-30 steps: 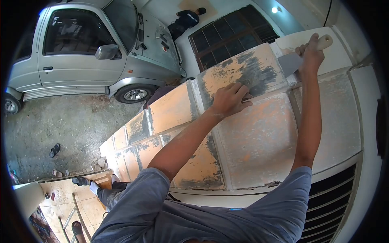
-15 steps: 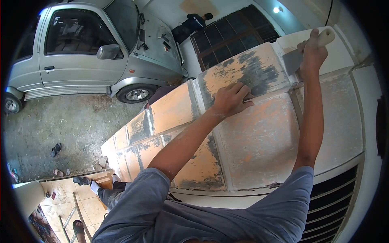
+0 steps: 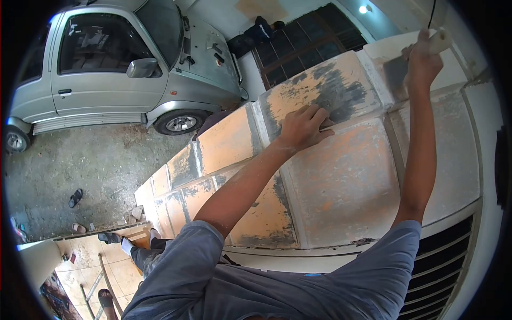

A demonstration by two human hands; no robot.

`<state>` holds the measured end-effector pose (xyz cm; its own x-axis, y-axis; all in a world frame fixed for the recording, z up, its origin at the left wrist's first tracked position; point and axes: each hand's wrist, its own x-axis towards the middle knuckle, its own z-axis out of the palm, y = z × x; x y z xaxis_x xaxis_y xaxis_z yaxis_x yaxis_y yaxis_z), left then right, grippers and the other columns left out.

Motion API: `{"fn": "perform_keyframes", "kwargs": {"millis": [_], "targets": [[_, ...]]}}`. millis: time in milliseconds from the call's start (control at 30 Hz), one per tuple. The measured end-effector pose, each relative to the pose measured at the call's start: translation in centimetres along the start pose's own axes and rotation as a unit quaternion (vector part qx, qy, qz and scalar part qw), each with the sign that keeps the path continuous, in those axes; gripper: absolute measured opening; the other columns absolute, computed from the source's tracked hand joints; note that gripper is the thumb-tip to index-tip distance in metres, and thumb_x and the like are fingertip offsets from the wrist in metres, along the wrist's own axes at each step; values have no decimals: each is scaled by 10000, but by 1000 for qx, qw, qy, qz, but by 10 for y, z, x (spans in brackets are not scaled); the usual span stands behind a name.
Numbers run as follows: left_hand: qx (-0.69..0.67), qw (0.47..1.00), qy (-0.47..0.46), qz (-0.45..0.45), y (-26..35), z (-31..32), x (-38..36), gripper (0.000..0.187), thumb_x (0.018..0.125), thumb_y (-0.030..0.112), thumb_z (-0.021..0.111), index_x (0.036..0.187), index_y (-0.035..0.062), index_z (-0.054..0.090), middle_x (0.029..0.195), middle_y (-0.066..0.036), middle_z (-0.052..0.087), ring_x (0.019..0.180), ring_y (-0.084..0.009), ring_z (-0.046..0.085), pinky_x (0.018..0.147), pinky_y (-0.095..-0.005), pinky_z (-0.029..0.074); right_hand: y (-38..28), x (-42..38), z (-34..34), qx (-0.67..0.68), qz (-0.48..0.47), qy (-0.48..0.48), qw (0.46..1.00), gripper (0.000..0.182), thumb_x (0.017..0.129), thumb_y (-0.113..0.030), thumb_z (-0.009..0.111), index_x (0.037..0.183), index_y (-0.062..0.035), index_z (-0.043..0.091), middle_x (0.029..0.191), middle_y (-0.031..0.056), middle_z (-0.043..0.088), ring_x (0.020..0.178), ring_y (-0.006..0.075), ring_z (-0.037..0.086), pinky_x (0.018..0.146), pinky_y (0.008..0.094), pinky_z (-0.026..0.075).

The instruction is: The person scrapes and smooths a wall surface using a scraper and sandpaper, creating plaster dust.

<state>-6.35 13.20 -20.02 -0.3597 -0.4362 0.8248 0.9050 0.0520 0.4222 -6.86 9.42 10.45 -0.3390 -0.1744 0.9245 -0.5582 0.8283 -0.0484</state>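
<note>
My right hand [image 3: 425, 63] is closed around the pale handle [image 3: 440, 41] of a putty knife. The knife's wide flat blade [image 3: 395, 73] lies against a pale panel at the upper right of the wall [image 3: 346, 170], close to a raised seam. My left hand [image 3: 305, 128] rests at the ledge between the upper and lower panels, its fingers curled in. Whatever those fingers may hold is hidden. Beside it, dark grey patches [image 3: 341, 98] mark the orange-tan upper panel. Lower panels look worn, with mixed grey and orange.
A silver car [image 3: 106, 80] is parked at the upper left on a concrete floor [image 3: 106, 165]. Another person [image 3: 256, 34] is near a dark barred window [image 3: 306, 48]. A barred vent [image 3: 440, 261] sits at the lower right. Metal ladder rails [image 3: 98, 288] and sandals [image 3: 76, 198] appear lower left.
My right hand and the putty knife have shifted a little to the right and slightly up. My left hand stays in nearly the same place. The other person's head has shifted a little.
</note>
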Motion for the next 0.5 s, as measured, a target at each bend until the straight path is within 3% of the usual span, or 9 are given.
{"fn": "perform_keyframes", "kwargs": {"millis": [133,200,233,300,333,367,433,500], "targets": [[1,1000,4,-6,0,0,0,429,642,380,827,868,119,571,781,-15,574,670,-191,618,520,-307,507,3,11,-7,-1,26,63,998,329,932,-280,619,753,-8,565,614,58,532,518,122,486,496,290,402],[-1,1000,-3,-13,-1,-2,2,420,634,360,815,869,119,564,790,-24,567,713,-201,616,544,-323,511,0,1,-6,-61,-13,-53,997,330,940,-273,604,744,-12,560,623,67,545,515,133,497,511,313,427],[-10,999,-17,-25,3,-1,-1,412,626,340,804,871,119,557,798,-32,559,757,-211,615,568,-339,516,-4,3,-13,-67,-12,-49,997,330,940,-273,604,744,-12,560,623,67,545,515,133,497,511,313,427],[-14,999,-21,-27,4,-1,-1,412,628,339,804,872,119,557,799,-32,558,755,-211,614,569,-339,515,-17,14,-21,128,96,90,983,350,952,-295,581,750,-12,544,600,57,517,504,140,478,514,327,429],[-11,999,-24,-34,4,-1,-1,411,629,339,803,874,118,558,800,-32,558,753,-211,613,570,-338,514,-15,8,-18,62,121,113,984,365,972,-320,535,771,-15,520,580,33,458,495,138,432,506,328,417],[-10,999,-23,-32,5,-2,-2,411,629,339,803,874,118,558,800,-32,558,753,-211,613,570,-338,514,-6,1,-17,63,119,114,984,365,972,-320,535,771,-15,520,580,33,458,495,138,432,506,328,417],[-5,999,-29,-26,3,-3,0,410,634,339,803,879,119,558,800,-31,556,750,-211,611,568,-334,513,3,-11,-7,73,123,7,990,399,982,-355,502,782,-11,505,556,18,415,490,142,417,509,328,415],[1,1000,-19,-15,1,-2,0,424,637,366,813,881,120,567,791,-22,566,716,-203,620,544,-325,511,1,-8,-9,66,105,14,992,418,979,-368,506,771,-5,503,558,17,416,492,142,423,515,323,417]]}}
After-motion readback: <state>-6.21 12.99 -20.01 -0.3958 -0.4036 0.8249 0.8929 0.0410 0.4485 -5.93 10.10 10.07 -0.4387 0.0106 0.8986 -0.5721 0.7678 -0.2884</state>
